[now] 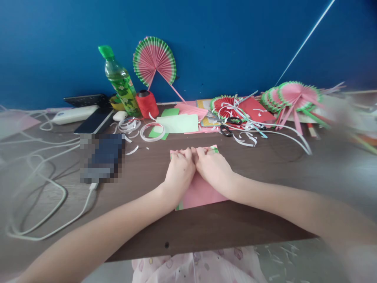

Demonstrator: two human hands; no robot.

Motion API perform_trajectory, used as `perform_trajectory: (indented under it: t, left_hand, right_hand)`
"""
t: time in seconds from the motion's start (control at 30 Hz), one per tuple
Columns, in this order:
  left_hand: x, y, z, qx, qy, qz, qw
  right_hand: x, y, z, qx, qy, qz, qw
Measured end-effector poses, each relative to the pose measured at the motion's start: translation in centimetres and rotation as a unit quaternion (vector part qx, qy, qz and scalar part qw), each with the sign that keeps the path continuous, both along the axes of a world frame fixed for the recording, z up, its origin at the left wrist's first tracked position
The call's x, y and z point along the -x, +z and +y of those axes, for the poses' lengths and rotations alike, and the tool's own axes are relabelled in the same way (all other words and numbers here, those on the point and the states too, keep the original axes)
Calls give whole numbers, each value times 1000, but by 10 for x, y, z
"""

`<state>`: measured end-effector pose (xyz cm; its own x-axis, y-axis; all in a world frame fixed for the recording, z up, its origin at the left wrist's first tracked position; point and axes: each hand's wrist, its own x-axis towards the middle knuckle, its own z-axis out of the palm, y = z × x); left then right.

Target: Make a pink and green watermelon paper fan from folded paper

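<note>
A sheet of pink paper [202,193] with green corners lies flat on the brown table near its front edge. My left hand [181,169] and my right hand [214,169] meet side by side at the sheet's far edge. The fingers of both are curled and closed on that edge, where a narrow strip seems folded; the fingertips are partly hidden. Beyond them lie a pale green paper strip [178,123], a roll of white tape [153,131] and scissors with black handles [226,130].
A green-capped bottle [122,84] and red thread spool [147,105] stand at the back. A pleated fan [154,59] leans on the blue wall; more fans [299,94] lie right. Left are a blurred-out phone [104,157] and white cable [63,196]. Paper scraps lie around.
</note>
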<state>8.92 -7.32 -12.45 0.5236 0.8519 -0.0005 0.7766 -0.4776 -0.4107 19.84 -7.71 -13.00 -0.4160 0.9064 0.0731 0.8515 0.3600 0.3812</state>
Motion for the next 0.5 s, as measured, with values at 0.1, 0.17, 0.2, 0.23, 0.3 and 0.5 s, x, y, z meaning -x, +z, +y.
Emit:
perform_trajectory:
  t: [0.1,0.17,0.2,0.23,0.3,0.5]
  left_hand:
    - [2,4,5,9,-7,-21,1000]
    - [5,5,10,11,-23,-58,998]
    - [7,5,13,8,-32,-78,996]
    - [9,5,16,4,-39,-97,995]
    - [12,5,22,3,-38,-125,991]
    - [22,3,39,58,-25,-189,980]
  right_hand:
    - [-2,9,4,30,18,25,999]
    - [-4,14,7,49,23,43,998]
    - [-5,16,9,53,26,53,997]
    - [-7,18,11,53,31,64,996]
    - [-11,19,16,47,48,87,994]
    - [-26,5,40,42,94,222,970]
